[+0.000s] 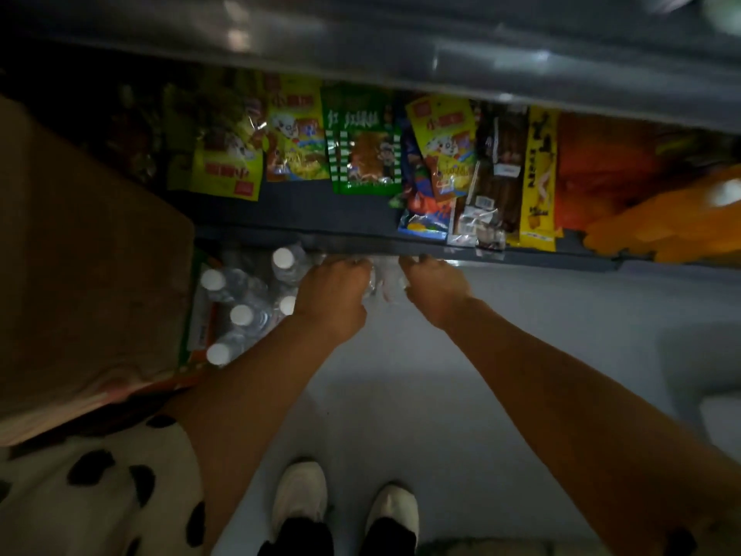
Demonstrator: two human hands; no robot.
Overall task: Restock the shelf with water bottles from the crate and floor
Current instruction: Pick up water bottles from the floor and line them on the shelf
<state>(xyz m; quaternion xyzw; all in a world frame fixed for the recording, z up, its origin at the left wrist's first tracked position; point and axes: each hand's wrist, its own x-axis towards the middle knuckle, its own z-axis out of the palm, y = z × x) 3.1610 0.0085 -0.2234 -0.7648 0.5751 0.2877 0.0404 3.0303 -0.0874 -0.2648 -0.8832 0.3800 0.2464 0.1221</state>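
Bottles [240,311] with white caps stand packed in the crate [200,327] at nine o'clock from my hands, just under the lip of the dark shelf [320,234]. I have both arms reaching forward and down toward twelve o'clock. My left hand [335,292] and right hand [435,288] are curled around something clear and crinkled between them, which I judge to be a water bottle [383,280] or its plastic wrap; blur keeps me from telling which, and the fingertips disappear under the shelf edge. Snack packets [361,154] hang along the tier above, from eleven to one o'clock. A cardboard box [88,254] sits at nine o'clock, touching the crate, and my shoes [345,511] show at six o'clock on the pale floor [521,315].

The step in hand looks like seating this item on the low shelf beneath the edge. To do it well, I would keep the grip on both sides and low on the body, so that clear plastic does not slip, and guide it in level under the lip rather than tilting it up into the snack tier. I would set it fully down before loosening either hand, then swing back toward nine o'clock for the next capped bottle, lifting by the neck.
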